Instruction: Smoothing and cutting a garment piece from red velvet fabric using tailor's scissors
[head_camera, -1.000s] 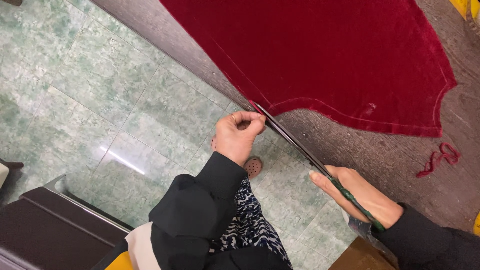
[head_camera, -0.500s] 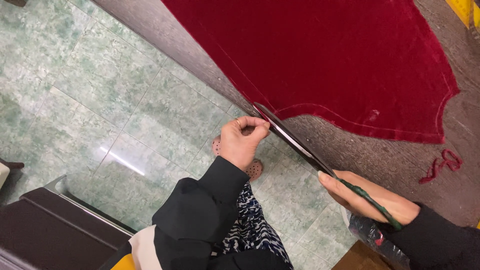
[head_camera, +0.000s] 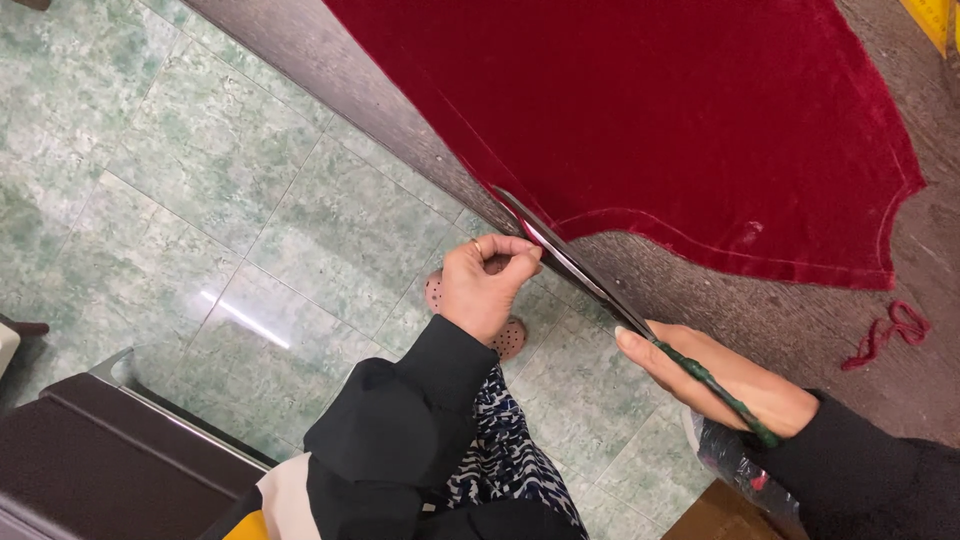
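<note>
Change: scissors (head_camera: 580, 275) sit further along the chalk-curved edge than a second ago; the right hand (head_camera: 715, 375) has slid down-right, so the cut has advanced a little.
Left hand (head_camera: 485, 285): fingers pinched shut on the trimmed edge of the red velvet fabric (head_camera: 650, 120) just beside the blades.
Right hand: closed around the green-wrapped handles, blades nearly together (their tips lie at the cloth's edge).
Fabric: spread on the dark grey table (head_camera: 750, 310), its lower edge overhanging the green tiled floor (head_camera: 200, 180).
Scrap: red offcut strip (head_camera: 885, 335) on the table, well apart.
Packages, signs: only a crinkled clear plastic bag (head_camera: 735, 460) under the right wrist and a yellow strip (head_camera: 935, 20) at the top right corner; no labels legible.
</note>
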